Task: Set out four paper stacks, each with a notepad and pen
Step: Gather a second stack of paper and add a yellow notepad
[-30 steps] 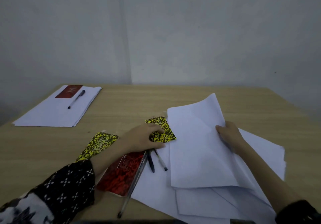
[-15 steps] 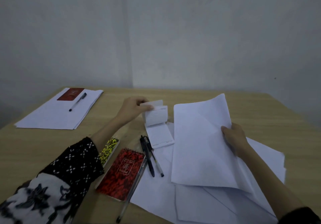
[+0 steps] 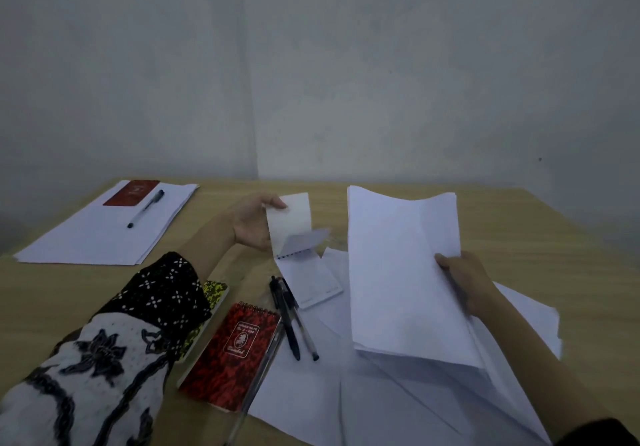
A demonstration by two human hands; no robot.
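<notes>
My left hand [image 3: 252,224] holds a spiral notepad [image 3: 301,255] by its flipped-up pages above the table, the rest of the pad hanging open below. My right hand [image 3: 464,277] grips a lifted bundle of white sheets [image 3: 398,272] by its right edge, above a loose pile of paper [image 3: 346,397]. A red notepad [image 3: 232,355] lies near the front, a yellow notepad [image 3: 211,293] is half hidden under my left sleeve. Two dark pens [image 3: 291,317] and a clear pen [image 3: 256,383] lie beside the red pad. At far left, a paper stack [image 3: 97,234] carries a red notepad [image 3: 133,192] and a pen [image 3: 145,208].
The wooden table [image 3: 554,238] ends at a grey wall behind. Its right side and far middle show bare wood. The loose pile of paper hangs over the front edge.
My left hand picked the yellow-covered notepad off the papers and lifted it; it hangs open by its pages. My right hand has raised the sheet bundle more upright.
</notes>
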